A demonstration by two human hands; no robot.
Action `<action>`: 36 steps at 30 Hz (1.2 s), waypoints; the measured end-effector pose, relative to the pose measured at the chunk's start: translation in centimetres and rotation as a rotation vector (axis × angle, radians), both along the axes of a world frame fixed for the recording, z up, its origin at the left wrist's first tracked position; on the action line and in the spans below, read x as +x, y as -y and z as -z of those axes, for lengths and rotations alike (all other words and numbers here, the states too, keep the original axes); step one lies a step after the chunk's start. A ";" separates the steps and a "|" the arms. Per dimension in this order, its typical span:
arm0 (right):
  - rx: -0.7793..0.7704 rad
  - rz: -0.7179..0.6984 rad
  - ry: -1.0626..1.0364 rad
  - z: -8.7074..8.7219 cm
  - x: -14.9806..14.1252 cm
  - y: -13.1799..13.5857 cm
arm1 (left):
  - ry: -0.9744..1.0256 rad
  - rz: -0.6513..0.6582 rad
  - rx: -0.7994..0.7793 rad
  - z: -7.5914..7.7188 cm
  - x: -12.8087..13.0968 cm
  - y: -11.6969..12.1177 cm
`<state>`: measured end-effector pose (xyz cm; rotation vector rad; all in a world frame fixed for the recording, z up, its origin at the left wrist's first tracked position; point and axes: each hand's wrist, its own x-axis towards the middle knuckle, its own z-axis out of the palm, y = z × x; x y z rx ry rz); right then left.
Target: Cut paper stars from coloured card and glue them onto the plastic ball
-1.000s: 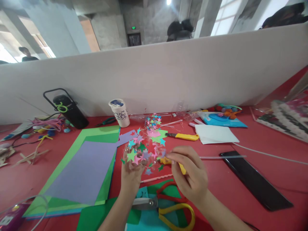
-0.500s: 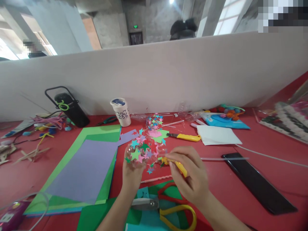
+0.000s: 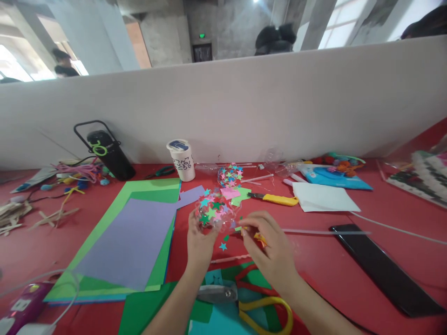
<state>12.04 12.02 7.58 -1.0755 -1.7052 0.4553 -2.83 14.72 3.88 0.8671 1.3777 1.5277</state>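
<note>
My left hand is wrapped round a clear rounded plastic piece covered with coloured paper stars. Just to its right, my right hand has its thumb and forefinger pinched together; whatever is between them is too small to make out. Part of a yellow object shows behind the right-hand fingers. Below the plastic piece, a loose blue star lies on the red table. Farther back stands another clear piece decorated with stars. Large scissors with red and yellow handles lie between my forearms.
Purple paper tops green sheets on the left, near a purple glue gun. Behind stand a black bottle and a white cup. A yellow cutter, white paper and black phone lie right.
The star-covered piece has tilted and risen slightly in my left hand. My right hand keeps its pinch close beside it. The whole view has shifted a little.
</note>
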 end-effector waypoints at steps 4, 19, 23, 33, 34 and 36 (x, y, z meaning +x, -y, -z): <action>-0.085 -0.008 0.036 1.2 -0.6 -0.5 | -0.086 -0.041 -0.018 0.8 -0.2 -0.5; -0.421 -0.105 0.016 5.1 -2.0 -6.0 | -0.234 0.034 -0.082 1.9 -2.0 -0.4; -0.388 -0.100 0.088 5.0 -1.8 -5.7 | -0.229 0.095 -0.102 1.8 -3.1 0.3; -0.301 0.058 0.476 2.4 0.0 -1.5 | -0.148 0.181 -0.121 1.5 -3.3 1.2; -0.313 0.044 0.536 2.4 0.0 -0.8 | -0.146 0.187 -0.119 1.4 -3.3 1.3; -0.335 0.024 0.646 2.6 -0.1 0.1 | -0.147 0.202 -0.115 1.4 -3.3 1.5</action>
